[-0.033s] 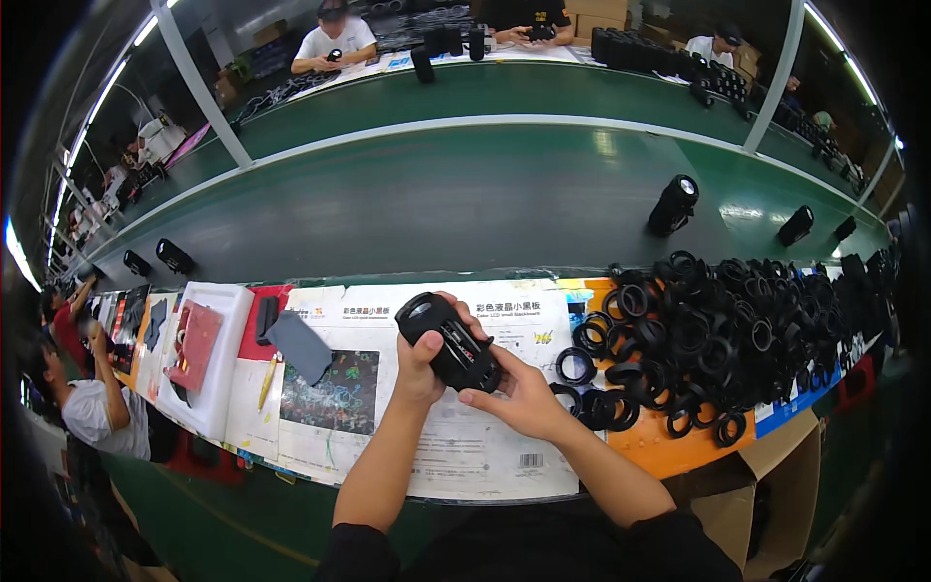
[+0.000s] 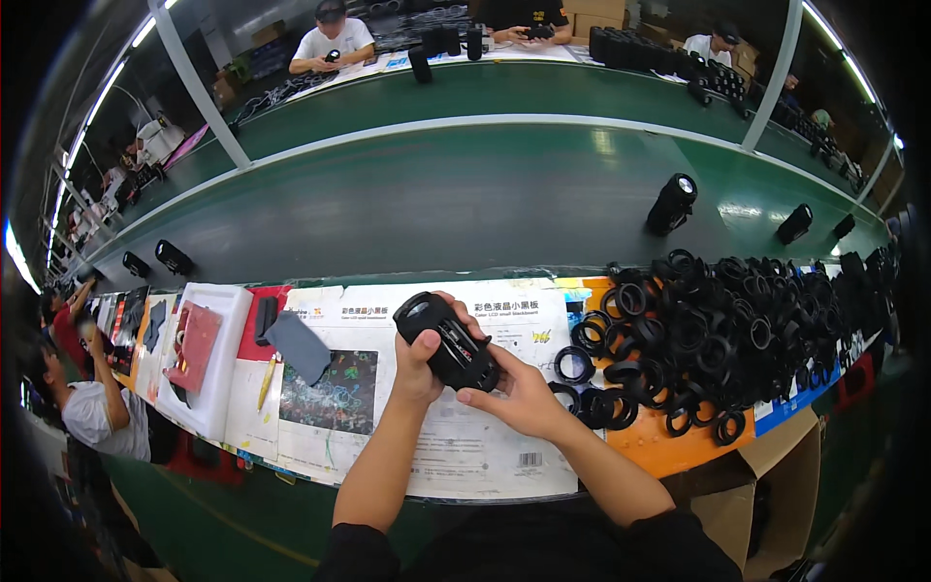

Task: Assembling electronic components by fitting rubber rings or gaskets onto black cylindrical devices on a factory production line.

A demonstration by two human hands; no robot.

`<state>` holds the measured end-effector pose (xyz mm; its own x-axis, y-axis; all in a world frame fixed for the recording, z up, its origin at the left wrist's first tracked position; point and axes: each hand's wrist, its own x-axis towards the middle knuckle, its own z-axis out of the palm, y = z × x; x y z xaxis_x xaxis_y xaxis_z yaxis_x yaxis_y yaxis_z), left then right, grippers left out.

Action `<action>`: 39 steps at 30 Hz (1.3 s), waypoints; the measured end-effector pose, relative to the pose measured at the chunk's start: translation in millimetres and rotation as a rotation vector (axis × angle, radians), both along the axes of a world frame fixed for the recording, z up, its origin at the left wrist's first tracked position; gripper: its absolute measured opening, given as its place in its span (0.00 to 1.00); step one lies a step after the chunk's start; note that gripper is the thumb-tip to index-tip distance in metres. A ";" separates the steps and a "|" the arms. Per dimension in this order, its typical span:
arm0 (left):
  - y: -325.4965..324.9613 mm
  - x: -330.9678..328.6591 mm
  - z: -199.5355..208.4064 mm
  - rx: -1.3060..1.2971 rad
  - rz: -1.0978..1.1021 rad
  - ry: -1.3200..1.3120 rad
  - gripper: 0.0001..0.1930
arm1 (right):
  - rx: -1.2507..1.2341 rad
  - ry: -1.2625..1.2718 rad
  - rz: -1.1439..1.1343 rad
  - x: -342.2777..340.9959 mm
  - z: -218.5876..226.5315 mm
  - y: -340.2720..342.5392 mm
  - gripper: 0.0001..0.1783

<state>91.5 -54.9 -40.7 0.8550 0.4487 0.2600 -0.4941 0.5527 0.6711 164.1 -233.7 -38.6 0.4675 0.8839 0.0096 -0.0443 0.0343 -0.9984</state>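
Between my two hands I hold a black cylindrical portable speaker (image 2: 450,347), tilted, with its shiny round end toward the upper left. My left hand (image 2: 417,367) is closed around its left side, thumb on the front and fingers behind. At the lower right end, my right hand (image 2: 522,396) grips it with thumb and fingers. The speaker is above white printed board sheets (image 2: 485,451) on the bench. To the right of my hands lies a big heap of black rings (image 2: 693,325), several loose ones (image 2: 574,365) nearest my right hand.
Left are a grey cloth (image 2: 301,347), a yellow pen-like tool (image 2: 266,384) and a white foam tray (image 2: 233,335) holding a red block. Beyond the bench runs a green conveyor belt (image 2: 436,209) carrying upright speakers (image 2: 673,204). A cardboard box (image 2: 786,485) stands lower right. Co-workers sit left and opposite.
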 end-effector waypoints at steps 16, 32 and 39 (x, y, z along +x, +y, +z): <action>10.0 -0.1 -9.3 0.240 -0.117 0.197 0.29 | -0.596 -1.514 -0.074 82.2 37.8 -62.7 0.13; 12.1 -1.9 -8.7 0.130 -0.085 0.206 0.42 | -0.242 -0.748 0.122 69.2 44.2 -18.5 0.15; 10.4 0.5 -8.3 0.084 -0.080 0.152 0.33 | -0.121 -1.245 0.124 84.0 36.7 -17.9 0.11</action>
